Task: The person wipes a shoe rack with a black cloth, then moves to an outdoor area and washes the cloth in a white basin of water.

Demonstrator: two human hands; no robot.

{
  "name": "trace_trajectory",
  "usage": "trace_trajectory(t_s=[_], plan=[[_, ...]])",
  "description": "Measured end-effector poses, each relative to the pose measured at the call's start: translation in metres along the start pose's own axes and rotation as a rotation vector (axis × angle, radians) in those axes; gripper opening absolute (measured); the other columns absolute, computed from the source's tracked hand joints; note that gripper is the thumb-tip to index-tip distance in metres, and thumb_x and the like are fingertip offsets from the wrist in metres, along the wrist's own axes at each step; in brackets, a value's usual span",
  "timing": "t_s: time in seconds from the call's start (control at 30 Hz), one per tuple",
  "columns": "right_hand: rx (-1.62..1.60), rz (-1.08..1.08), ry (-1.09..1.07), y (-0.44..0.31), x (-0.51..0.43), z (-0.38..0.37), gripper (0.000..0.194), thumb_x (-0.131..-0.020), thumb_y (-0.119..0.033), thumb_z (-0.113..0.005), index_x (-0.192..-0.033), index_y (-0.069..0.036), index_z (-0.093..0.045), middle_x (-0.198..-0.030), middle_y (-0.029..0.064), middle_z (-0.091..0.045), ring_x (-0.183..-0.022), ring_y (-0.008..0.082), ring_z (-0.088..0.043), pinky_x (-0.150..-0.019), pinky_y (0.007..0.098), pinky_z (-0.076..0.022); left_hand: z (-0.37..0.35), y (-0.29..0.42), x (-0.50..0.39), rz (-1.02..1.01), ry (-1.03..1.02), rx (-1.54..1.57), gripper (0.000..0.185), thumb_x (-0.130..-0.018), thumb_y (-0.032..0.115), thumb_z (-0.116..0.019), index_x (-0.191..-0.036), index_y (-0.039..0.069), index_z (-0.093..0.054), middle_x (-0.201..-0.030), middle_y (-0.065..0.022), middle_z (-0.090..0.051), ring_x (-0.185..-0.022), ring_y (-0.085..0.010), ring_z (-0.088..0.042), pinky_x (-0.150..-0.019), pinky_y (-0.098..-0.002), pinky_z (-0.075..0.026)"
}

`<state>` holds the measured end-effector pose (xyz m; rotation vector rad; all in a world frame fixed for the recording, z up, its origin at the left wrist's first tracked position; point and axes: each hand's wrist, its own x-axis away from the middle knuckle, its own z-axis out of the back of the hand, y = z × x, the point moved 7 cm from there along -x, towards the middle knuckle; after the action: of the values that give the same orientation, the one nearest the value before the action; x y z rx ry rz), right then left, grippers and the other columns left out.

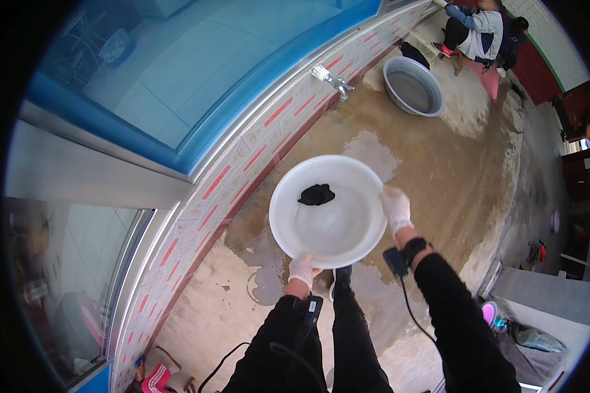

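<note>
A round white basin (341, 231) is held up over the wet floor, between my two gloved hands. My left hand (302, 271) grips its near rim at the lower left. On the basin's right rim is my right hand (397, 209), slightly blurred, its fingers closed round the edge. A small crumpled black cloth (316, 194) lies inside, towards the upper left of the basin. Both hands wear thin whitish gloves, and a device is strapped at each wrist.
A metal water tap (341, 87) juts from the tiled wall (236, 162) at left. A large grey metal tub (414, 86) stands beyond. Two people (486, 34) sit at the upper right. Cables hang from my wrist devices. Water wets the concrete floor (437, 172).
</note>
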<state>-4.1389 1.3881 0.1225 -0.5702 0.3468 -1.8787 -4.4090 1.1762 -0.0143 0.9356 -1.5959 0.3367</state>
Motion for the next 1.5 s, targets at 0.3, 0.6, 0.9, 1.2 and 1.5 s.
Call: trace_trajectory(t_s=[0.3,0.6,0.9,1.2,1.5], plan=[[0.294,0.381,0.115,-0.207,-0.187,0.031,0.039,-0.087,-0.043,-0.054,-0.105,-0.01,-0.067,-0.105,0.0145,-0.068,-0.105,0.0332,-0.062,-0.09,0.0439,-0.0463,-0.09,0.049,-0.05,-0.078,0.095,0.038,0.041,-0.085,0.004,-0.057,-0.125,0.001,-0.046,-0.117,-0.0163,-0.054,-0.102,-0.0349,-0.06,-0.078,-0.053,-0.056],[0.444,0.891,0.053,-0.225,-0.251,0.008,0.024,-0.091,-0.032,-0.056,-0.104,-0.015,-0.067,-0.093,0.0143,-0.068,-0.086,0.0336,-0.065,-0.074,0.0423,-0.0514,-0.142,0.036,-0.147,0.013,0.192,0.087,0.04,-0.082,-0.001,-0.059,-0.121,-0.002,-0.05,-0.113,-0.0186,-0.058,-0.094,-0.0347,-0.064,-0.07,-0.0503,-0.059],[0.458,1.411,0.106,-0.233,-0.299,0.012,0.025,-0.092,-0.022,-0.056,-0.115,-0.019,-0.066,-0.094,0.0107,-0.068,-0.083,0.0294,-0.065,-0.072,0.038,-0.0521,-0.172,0.023,-0.253,0.066,0.239,0.113,0.037,-0.084,0.004,-0.061,-0.119,-0.001,-0.052,-0.11,-0.017,-0.06,-0.089,-0.0341,-0.066,-0.067,-0.0448,-0.06],[-0.394,1.077,-0.329,-0.215,-0.327,-0.016,0.026,-0.095,-0.007,-0.055,-0.12,-0.009,-0.064,-0.093,0.0069,-0.067,-0.069,0.0128,-0.061,-0.064,0.0226,-0.0502,-0.183,0.026,-0.353,0.071,0.282,0.183,0.036,-0.081,0.001,-0.059,-0.116,-0.001,-0.05,-0.105,-0.0186,-0.06,-0.088,-0.0344,-0.064,-0.066,-0.0492,-0.059],[-0.558,1.0,-0.385,-0.219,-0.315,-0.028,0.019,-0.094,0.001,-0.056,-0.111,0.0,-0.064,-0.076,-0.0016,-0.055,-0.056,0.004,-0.049,-0.048,0.0196,-0.0418,-0.161,0.034,-0.41,0.013,0.298,0.169,0.036,-0.079,0.004,-0.063,-0.113,-0.002,-0.053,-0.106,-0.0169,-0.06,-0.089,-0.0316,-0.065,-0.063,-0.0452,-0.059]])
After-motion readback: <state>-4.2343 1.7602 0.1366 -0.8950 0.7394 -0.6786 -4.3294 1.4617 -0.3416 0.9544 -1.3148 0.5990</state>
